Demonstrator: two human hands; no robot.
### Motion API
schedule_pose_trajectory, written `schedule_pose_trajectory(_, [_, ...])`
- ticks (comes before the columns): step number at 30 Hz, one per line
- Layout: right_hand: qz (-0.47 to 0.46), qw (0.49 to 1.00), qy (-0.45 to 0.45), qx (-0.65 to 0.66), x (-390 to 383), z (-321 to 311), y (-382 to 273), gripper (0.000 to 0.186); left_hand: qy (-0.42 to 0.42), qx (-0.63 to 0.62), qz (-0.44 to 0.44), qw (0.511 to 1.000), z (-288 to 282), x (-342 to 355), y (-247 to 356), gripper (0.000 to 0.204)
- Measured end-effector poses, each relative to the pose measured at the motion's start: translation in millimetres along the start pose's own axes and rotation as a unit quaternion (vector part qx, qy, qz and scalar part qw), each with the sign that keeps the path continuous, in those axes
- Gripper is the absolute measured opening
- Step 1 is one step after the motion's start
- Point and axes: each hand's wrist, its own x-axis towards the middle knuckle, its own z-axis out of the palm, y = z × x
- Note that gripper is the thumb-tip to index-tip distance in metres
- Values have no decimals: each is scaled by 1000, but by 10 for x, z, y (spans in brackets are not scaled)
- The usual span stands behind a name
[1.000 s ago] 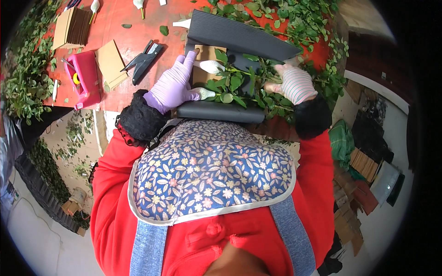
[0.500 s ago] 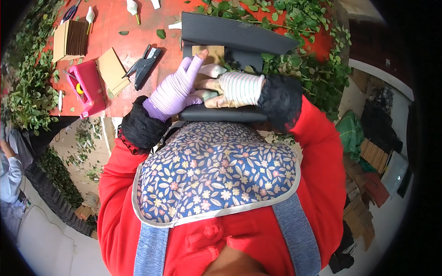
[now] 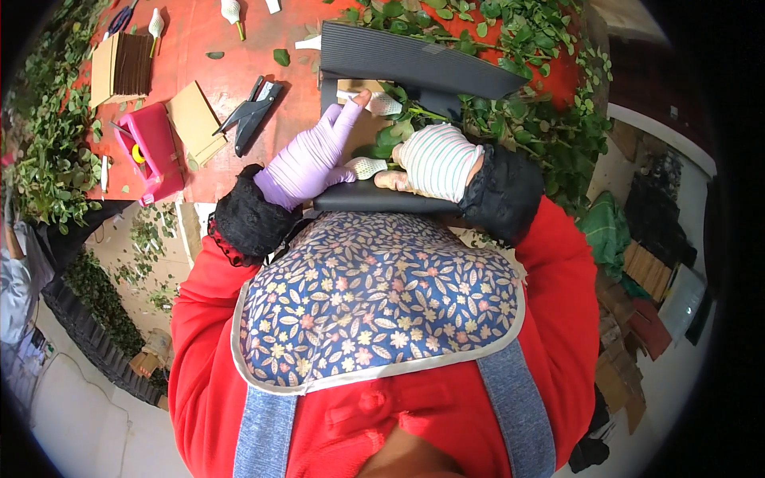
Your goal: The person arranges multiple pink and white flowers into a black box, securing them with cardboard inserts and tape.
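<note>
My left hand (image 3: 307, 163), in a lilac glove with bare fingertips, lies with fingers stretched and apart along the left side of a black ridged holder (image 3: 414, 60). Its thumb is beside a flower bud in a white net sleeve (image 3: 366, 168). Another netted bud (image 3: 384, 104) rests above it on a brown cardboard sheet (image 3: 366, 131) inside the holder, near my left fingertip. My right hand (image 3: 437, 162), in a striped glove, has its fingers curled at the base of the lower bud, closed around its stem, which the hand mostly hides. Leafy stems (image 3: 510, 119) run out to the right.
On the red table (image 3: 239, 52) are a black stapler (image 3: 256, 115), a pink tape dispenser (image 3: 151, 151), cardboard pieces (image 3: 195, 123), a cardboard stack (image 3: 119, 68), loose netted buds (image 3: 231, 9) and scissors (image 3: 122, 17). Piled foliage (image 3: 48, 151) borders the left. A person's sleeve (image 3: 16, 279) shows at far left.
My right hand has moved to the right, away from my left hand, uncovering the two netted buds and cardboard. My left hand stays nearly in place with its fingers outstretched.
</note>
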Motion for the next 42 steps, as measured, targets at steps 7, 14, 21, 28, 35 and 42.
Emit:
schedule_pose_trajectory(7, [42, 987, 157, -6, -92, 100, -117, 48, 9, -36, -4, 999, -72, -26, 44, 103])
schedule_pose_trajectory(14, [-10, 979, 203, -18, 159, 377, 5, 35, 98, -3, 13, 995, -52, -75, -83, 69])
schedule_pose_trajectory(21, [0, 982, 187, -30, 127, 319, 4, 31, 116, -44, -64, 990, 117, -120, -214, 45])
schedule_pose_trajectory(28, [-14, 975, 206, -79, 174, 365, 6, 26, 95, -100, -73, 988, 92, -109, -284, 44])
schedule_pose_trajectory(35, [-48, 961, 252, -106, 229, 429, 30, 24, 43, 33, 74, 996, -46, -111, -172, 20])
schedule_pose_trajectory(42, [-57, 979, 192, -22, -299, 75, 74, 40, -31, 20, 22, 999, -87, -102, -136, 16])
